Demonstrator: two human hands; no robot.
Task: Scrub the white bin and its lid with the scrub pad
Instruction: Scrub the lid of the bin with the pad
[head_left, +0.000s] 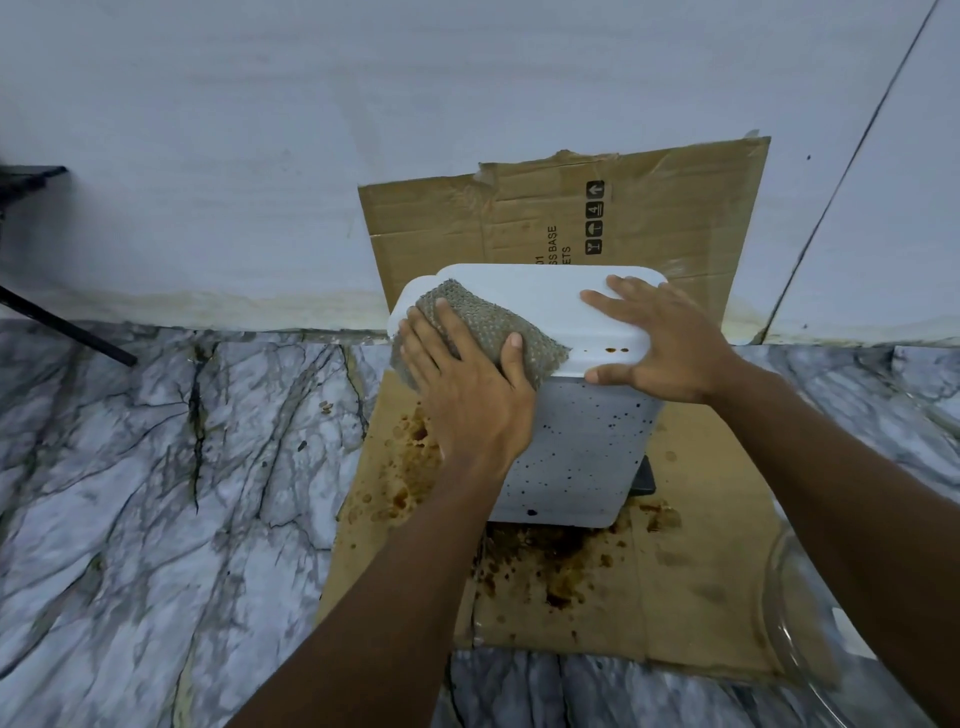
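Left hand (467, 395) presses the pad (483, 327) flat-fingered on the lid's (540, 296) left end; the lid stretches rightward under the right hand (660, 343), spread flat, gripping nothing

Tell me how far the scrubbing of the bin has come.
Done: most of the lid looks white. In hand: the left hand presses the pad on the lid's left part; the right hand steadies it. Left: brown drops near the right hand, and dark specks over the front of the bin.
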